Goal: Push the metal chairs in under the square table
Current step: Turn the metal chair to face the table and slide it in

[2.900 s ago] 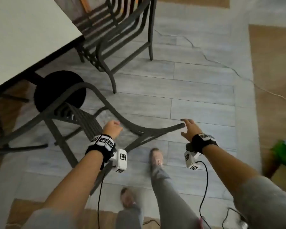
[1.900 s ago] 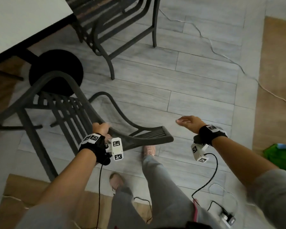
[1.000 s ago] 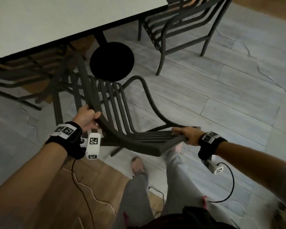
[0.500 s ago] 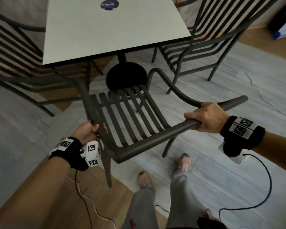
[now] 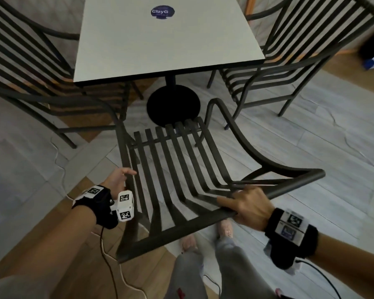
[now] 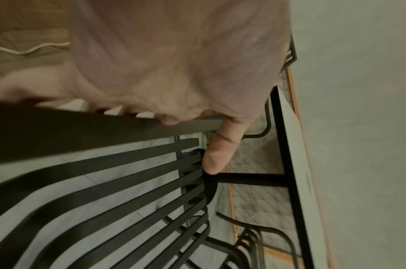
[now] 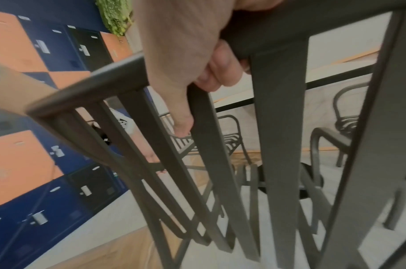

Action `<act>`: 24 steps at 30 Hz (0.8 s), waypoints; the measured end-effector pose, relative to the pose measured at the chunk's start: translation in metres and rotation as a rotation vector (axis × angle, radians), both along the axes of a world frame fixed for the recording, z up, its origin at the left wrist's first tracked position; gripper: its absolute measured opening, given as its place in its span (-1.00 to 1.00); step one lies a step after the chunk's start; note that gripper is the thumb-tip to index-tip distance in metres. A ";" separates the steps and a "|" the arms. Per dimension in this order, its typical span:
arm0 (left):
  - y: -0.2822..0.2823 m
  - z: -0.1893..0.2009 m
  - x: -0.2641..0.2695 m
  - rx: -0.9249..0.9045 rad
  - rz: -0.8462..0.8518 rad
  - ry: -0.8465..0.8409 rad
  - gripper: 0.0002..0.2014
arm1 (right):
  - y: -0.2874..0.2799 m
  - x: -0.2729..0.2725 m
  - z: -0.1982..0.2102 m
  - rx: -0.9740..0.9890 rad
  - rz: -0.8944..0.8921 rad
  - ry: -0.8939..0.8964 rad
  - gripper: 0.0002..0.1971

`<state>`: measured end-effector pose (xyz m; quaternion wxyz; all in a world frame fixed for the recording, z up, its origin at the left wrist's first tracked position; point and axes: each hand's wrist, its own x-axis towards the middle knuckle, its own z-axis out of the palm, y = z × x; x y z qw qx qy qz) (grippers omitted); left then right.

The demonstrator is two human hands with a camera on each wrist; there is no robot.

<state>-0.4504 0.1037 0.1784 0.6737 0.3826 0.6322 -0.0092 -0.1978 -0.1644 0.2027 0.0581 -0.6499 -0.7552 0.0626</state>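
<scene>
Grey floor; right hand (image 5: 249, 207) grips chair (image 5: 177, 169) backrest

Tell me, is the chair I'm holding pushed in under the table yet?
Not yet. The chair stands clear of the table; its whole seat shows.

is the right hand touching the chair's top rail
Touching. The right wrist view shows the right hand with fingers curled round the chair's top rail; the head view agrees.
</scene>
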 end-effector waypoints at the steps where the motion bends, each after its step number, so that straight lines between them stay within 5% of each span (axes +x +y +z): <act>1: 0.002 -0.010 -0.002 0.022 0.028 0.001 -0.15 | 0.005 -0.009 0.000 0.018 0.010 -0.010 -0.78; 3: 0.010 -0.037 -0.011 0.037 0.085 0.024 -0.35 | 0.018 -0.022 0.000 0.037 0.027 -0.062 -0.80; 6: 0.018 -0.064 -0.023 -0.013 0.149 0.069 -0.14 | 0.038 -0.035 -0.005 0.013 0.066 -0.096 -0.84; 8: 0.023 -0.073 -0.024 -0.011 0.178 0.071 -0.40 | 0.047 -0.040 -0.009 -0.043 0.079 -0.096 -0.80; 9: 0.013 -0.047 -0.013 -0.017 0.192 0.069 -0.53 | 0.050 -0.041 -0.013 -0.071 0.082 -0.085 -0.81; 15: 0.010 -0.050 0.001 -0.058 0.171 0.063 -0.86 | 0.041 -0.042 -0.030 -0.172 0.012 -0.125 -0.91; 20: 0.014 -0.063 0.003 -0.077 0.117 0.148 -0.63 | 0.035 -0.039 -0.040 -0.178 -0.047 -0.108 -0.87; 22: 0.014 -0.060 0.006 -0.074 0.005 0.237 -0.31 | 0.036 -0.038 -0.039 -0.178 -0.048 -0.113 -0.87; 24: 0.012 -0.047 0.016 -0.020 -0.131 0.278 -0.24 | 0.036 -0.034 -0.039 -0.188 -0.022 -0.107 -0.82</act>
